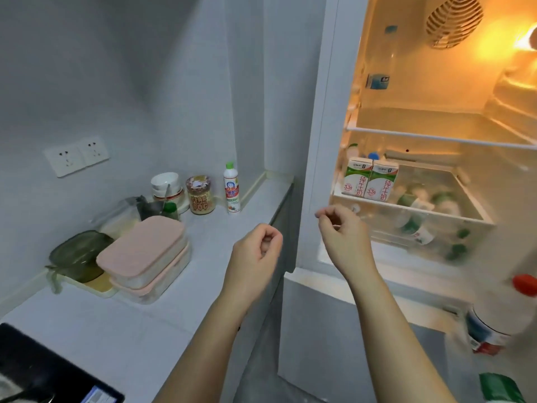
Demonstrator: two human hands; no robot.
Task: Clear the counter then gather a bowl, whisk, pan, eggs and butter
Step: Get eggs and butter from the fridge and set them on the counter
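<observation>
Hands are raised side by side in the middle of the frame, in front of an open fridge [318,117] that fills the right half. The left hand [255,251] has its fingers curled in against the thumb and holds nothing. The right hand [341,231], slightly higher and just in front of the fridge's left edge, has its fingertips drawn together against the thumb, also with nothing in them.

White bowls [165,180] are stacked at the back of the worktop [139,321], left of centre against the wall, well apart from both hands. Just to their right stand a lidded jar [201,194] and a white bottle with a green cap [231,187]. Nearer the lower left, two pink-lidded boxes [145,248] are stacked, with a dark green lidded container [78,254] beside them. A black cooktop [37,367] fills the lower left corner. Wall sockets [77,155] sit above the worktop at the left.

Inside the lit fridge, two milk cartons [370,181] stand side by side at the front left of a clear drawer [465,216], under a glass shelf [436,138]. Blurred green and white bottles lie in the drawer.
</observation>
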